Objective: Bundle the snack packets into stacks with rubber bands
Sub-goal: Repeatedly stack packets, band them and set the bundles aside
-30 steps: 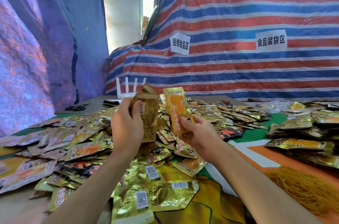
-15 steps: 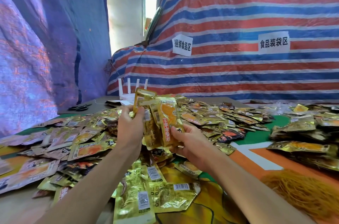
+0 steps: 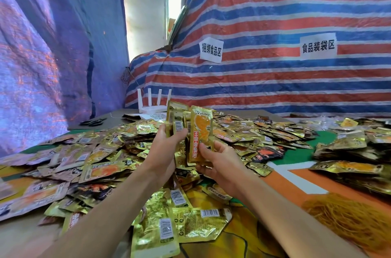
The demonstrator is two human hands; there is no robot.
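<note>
At the centre of the frame the left hand (image 3: 164,152) gripped a small stack of gold packets (image 3: 177,123), fingers curled round its lower half so that it stood upright with barcodes facing the camera. Just to its right, the right hand (image 3: 220,160) pinched a single orange-fronted packet (image 3: 200,134) by its lower end, thumb laid on the printed face. This packet was also upright and sat right against the right side of the stack; whether the two actually touched could not be told. The hands were close together, their fingers separated only by the packets between them, and both were raised above the table.

Beneath and behind the hands a heap of loose packets (image 3: 101,152) spread across the left and middle of the frame, with more lying flat at the lower centre between the forearms. At the right edge lay darker, piled packets (image 3: 349,171) on the green and orange table cover (image 3: 296,183). A mass of yellow rubber bands (image 3: 349,219) filled the lower right corner, well apart from both hands. A white router (image 3: 153,102) and scissors (image 3: 93,122) sat at the table's far side, before a striped tarpaulin (image 3: 275,14).
</note>
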